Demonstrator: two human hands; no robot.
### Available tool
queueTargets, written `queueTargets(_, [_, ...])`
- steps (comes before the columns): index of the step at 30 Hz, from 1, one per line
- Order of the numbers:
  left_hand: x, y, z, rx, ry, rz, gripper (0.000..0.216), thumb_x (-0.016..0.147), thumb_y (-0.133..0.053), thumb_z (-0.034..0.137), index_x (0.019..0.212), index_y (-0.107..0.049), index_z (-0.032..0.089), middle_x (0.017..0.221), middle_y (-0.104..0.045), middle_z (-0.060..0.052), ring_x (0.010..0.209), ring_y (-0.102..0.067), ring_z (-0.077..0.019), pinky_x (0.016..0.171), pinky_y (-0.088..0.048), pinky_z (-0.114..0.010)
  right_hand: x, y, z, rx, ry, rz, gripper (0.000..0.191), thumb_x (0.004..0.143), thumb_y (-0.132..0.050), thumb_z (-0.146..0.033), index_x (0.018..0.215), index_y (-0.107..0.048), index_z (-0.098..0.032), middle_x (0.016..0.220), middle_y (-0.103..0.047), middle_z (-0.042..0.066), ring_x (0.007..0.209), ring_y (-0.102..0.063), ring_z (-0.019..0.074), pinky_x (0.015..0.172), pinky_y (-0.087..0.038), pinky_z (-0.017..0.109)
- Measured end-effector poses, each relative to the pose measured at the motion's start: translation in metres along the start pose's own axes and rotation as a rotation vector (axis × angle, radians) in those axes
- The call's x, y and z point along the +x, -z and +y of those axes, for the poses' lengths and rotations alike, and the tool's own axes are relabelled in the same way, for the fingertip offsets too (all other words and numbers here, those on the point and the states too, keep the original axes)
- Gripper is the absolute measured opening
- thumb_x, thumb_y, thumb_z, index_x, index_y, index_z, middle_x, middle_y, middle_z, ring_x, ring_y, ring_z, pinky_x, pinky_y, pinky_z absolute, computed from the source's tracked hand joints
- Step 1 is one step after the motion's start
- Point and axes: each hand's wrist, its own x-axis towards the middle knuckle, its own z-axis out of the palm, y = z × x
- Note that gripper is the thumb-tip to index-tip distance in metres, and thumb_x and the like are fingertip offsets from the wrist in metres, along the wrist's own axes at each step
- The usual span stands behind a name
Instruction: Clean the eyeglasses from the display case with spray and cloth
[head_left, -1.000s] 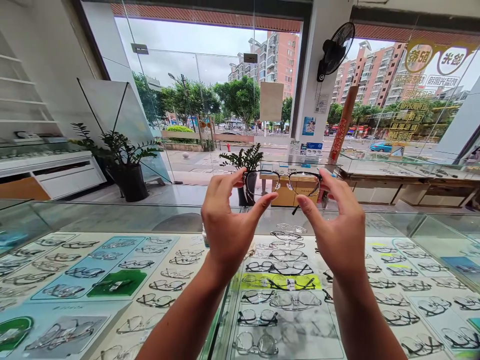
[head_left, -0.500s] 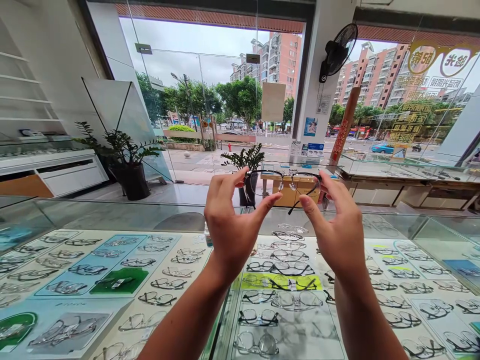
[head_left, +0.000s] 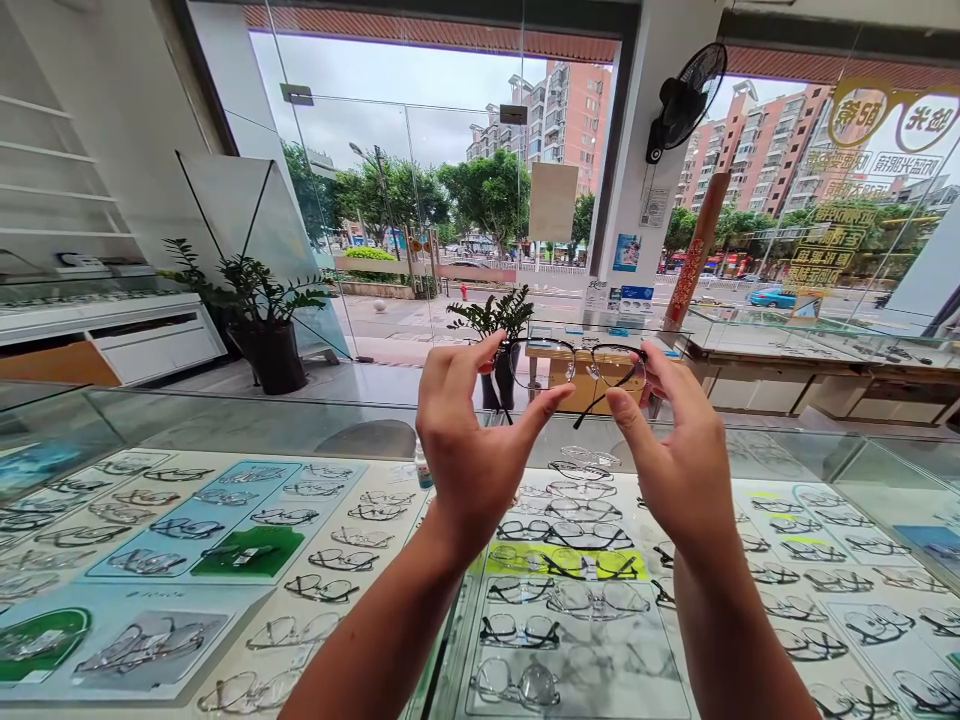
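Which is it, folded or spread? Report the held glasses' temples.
Apparently partly folded: the glasses, pinched by left hand and right hand, show one temple slanting inward beneath the lenses.

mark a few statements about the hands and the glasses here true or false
1. The left hand and right hand hold one pair of glasses up above the display case. True.
2. The right hand rests flat on the display case. False: it is raised, its fingers at the right end of the glasses.
3. The display case holds rows of watches. False: it holds rows of eyeglass frames.
4. A fan is mounted high on the pillar by the window. True.
5. A potted plant stands on the floor to the left. True.
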Motion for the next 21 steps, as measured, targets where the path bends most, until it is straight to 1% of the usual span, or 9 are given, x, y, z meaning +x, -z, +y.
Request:
queueTargets(6, [-0.0007, -0.0007, -0.0003, -0.001, 0.021, -0.009, 0.059, 0.081, -0.090, 0.055, 0.127, -0.071, 0.023, 0.105, -0.070, -0.007, 0.100, -0.065, -0.0256, 0.090, -0.059, -0.044, -0.0005, -0.0001, -0.0002, -0.015, -0.005, 0.006, 0.059, 0.103, -0.064, -0.055, 0.152, -0.061, -0.023, 0.139, -0.070, 0.017, 0.127, -0.067, 0.0349, 0.110, -0.054, 0.060])
queueTargets(16, [-0.0006, -0.0017, -0.0022, -0.015, -0.020, 0.020, 0.058, 0.079, -0.093, 0.050, 0.126, -0.072, 0.023, 0.101, -0.070, -0.006, 0.097, -0.065, -0.0237, 0.089, -0.058, -0.041, -0.0009, -0.0014, -0.0005, -0.011, -0.009, 0.002, 0.057, 0.103, -0.064, -0.055, 0.150, -0.062, -0.024, 0.138, -0.071, 0.017, 0.126, -0.067, 0.0358, 0.110, -0.053, 0.062])
queueTargets(21, [0.0000, -0.0020, -0.0018, -0.043, 0.002, 0.006, 0.057, 0.080, -0.092, 0.050, 0.126, -0.072, 0.022, 0.105, -0.070, -0.006, 0.098, -0.066, -0.0234, 0.089, -0.059, -0.041, -0.0011, -0.0021, 0.0002, -0.004, -0.012, 0.018, 0.055, 0.102, -0.067, -0.055, 0.148, -0.064, -0.024, 0.135, -0.071, 0.016, 0.122, -0.068, 0.0349, 0.109, -0.054, 0.062])
